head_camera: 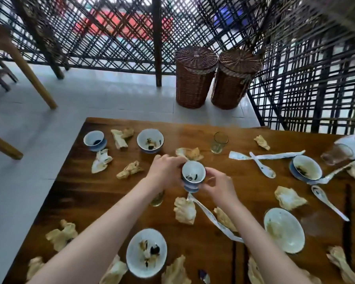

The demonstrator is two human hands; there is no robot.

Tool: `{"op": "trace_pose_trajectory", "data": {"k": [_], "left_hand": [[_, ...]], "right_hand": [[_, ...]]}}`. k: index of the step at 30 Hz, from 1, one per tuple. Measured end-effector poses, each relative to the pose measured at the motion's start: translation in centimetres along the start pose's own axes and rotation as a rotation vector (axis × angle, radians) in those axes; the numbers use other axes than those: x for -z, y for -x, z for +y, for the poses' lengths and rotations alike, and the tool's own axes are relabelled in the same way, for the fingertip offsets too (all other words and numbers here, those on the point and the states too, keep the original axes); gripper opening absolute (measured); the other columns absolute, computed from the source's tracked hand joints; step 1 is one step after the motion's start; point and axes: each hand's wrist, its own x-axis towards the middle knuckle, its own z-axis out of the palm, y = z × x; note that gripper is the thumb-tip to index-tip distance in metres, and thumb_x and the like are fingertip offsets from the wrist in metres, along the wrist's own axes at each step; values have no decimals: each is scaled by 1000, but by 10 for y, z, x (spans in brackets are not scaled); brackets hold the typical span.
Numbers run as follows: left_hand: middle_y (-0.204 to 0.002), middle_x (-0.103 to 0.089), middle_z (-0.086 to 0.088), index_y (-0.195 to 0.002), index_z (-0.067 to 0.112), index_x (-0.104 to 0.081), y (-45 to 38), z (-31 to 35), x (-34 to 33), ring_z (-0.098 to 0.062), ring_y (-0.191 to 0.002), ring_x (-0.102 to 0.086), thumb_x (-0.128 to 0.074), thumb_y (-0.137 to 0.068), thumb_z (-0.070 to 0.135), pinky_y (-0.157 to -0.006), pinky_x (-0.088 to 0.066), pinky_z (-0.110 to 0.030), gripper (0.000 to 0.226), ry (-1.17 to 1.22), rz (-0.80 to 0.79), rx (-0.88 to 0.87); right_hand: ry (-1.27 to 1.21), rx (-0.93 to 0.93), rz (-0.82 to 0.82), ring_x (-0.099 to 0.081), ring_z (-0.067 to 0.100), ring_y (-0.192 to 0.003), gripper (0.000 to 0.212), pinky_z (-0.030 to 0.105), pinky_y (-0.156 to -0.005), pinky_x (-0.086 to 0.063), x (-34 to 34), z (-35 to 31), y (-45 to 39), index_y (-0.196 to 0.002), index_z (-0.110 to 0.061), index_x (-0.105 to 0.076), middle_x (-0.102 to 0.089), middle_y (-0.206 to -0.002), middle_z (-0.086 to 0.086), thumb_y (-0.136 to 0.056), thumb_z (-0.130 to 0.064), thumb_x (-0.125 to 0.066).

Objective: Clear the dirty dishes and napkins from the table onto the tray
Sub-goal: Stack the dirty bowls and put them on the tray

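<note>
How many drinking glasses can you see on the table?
3. One glass stands at the far middle, one lies tipped at the far right, one is half hidden under the left arm. More may be hidden.

I see wooden table [94, 193] w/ crumpled napkins [184, 210] all round my grip, bowls [150, 141] beyond it, plates [146, 253] nearer me, spoons [261, 165] to its right.

This looks like a place to eat out, maybe a small restaurant. A wooden table [244, 138] is covered with dirty bowls [150, 140], spoons [262, 166] and crumpled napkins [101, 160] (many people ate here). 2 wicker baskets [195, 78] stand by a lattice wall [111, 33].
</note>
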Motion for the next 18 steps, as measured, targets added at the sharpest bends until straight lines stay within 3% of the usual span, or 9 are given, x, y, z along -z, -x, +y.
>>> {"op": "trace_pose_trajectory", "data": {"k": [4, 9, 11, 14, 18], "left_hand": [[-114, -67, 5, -122, 31, -58, -10, -7, -15, -21, -106, -55, -77, -65, 49, -88, -37, -33, 63, 30, -5, 19], [-109, -70, 4, -117, 26, -63, -16, -6, -19, -19, -102, -62, -81, -62, 44, -88, -48, -38, 61, 165, -11, 3], [-109, -70, 3, -116, 25, -63, -15, -5, -19, -18, -101, -63, -83, -61, 38, -85, -51, -38, 60, 241, -29, -5], [-110, -70, 2, -118, 23, -61, -10, -9, -20, -17, -102, -63, -85, -62, 28, -85, -52, -38, 61, 329, -54, 16], [-110, -69, 5, -121, 26, -59, -6, -13, -23, -13, -99, -62, -85, -64, 23, -87, -53, -38, 63, 393, -76, 47]], "right_hand": [[32, -48, 5, -58, 12, -104, 57, 34, -88, -52, -7, 6, -7, -127, -22, -57, -62, -121, -4, -74, -18, -78], [-3, -71, -7, -58, 12, -107, 58, 36, -91, -51, -3, 12, -10, -128, -21, -56, -62, -122, -5, -74, -17, -78], [-29, -73, -13, -58, 10, -105, 57, 30, -88, -52, -1, 14, -10, -127, -21, -56, -63, -119, -7, -74, -16, -78], [-65, -71, -42, -55, 1, -97, 55, 11, -75, -45, -4, 13, -8, -124, -23, -55, -63, -115, -10, -75, -14, -78], [-117, -90, -73, -55, 1, -98, 58, 9, -71, -43, -6, 13, -9, -122, -28, -52, -62, -116, -11, -73, -11, -78]]}}
